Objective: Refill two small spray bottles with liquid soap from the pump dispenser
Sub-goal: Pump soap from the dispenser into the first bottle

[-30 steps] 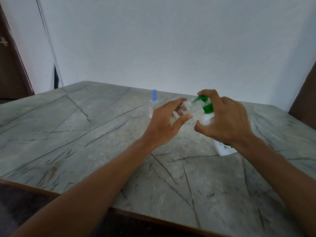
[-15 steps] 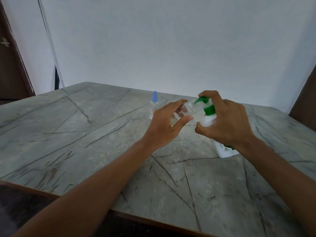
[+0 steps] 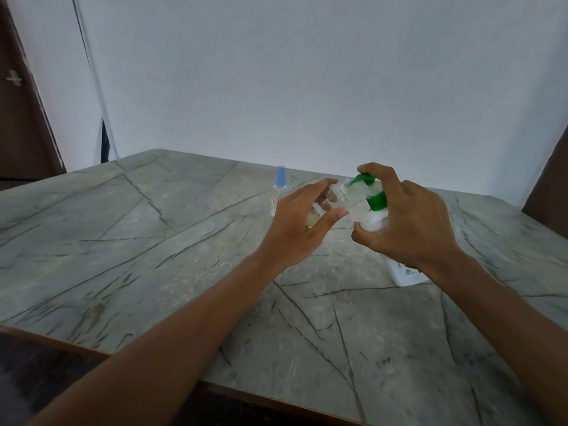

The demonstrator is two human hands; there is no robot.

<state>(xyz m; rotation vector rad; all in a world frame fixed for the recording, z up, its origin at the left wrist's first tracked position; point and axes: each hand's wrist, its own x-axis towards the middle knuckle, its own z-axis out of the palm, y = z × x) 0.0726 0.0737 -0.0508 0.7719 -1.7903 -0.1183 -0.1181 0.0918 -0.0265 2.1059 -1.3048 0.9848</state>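
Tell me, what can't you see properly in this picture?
All in the head view:
- Pump dispenser: the right hand covers most of its body, and its label print is too small to read.
- Clear small bottle: the left hand hides its lower part, so the fill level cannot be told.
- Soap at the nozzle: too small and blurred.
- Blue-capped bottle: label too small to read.

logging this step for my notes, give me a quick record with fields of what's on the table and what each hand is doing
left hand: holds the small bottle, cap off, mouth at the nozzle
right hand: grips the pump dispenser, finger on its green head
second bottle: upright on the table, blue cap on
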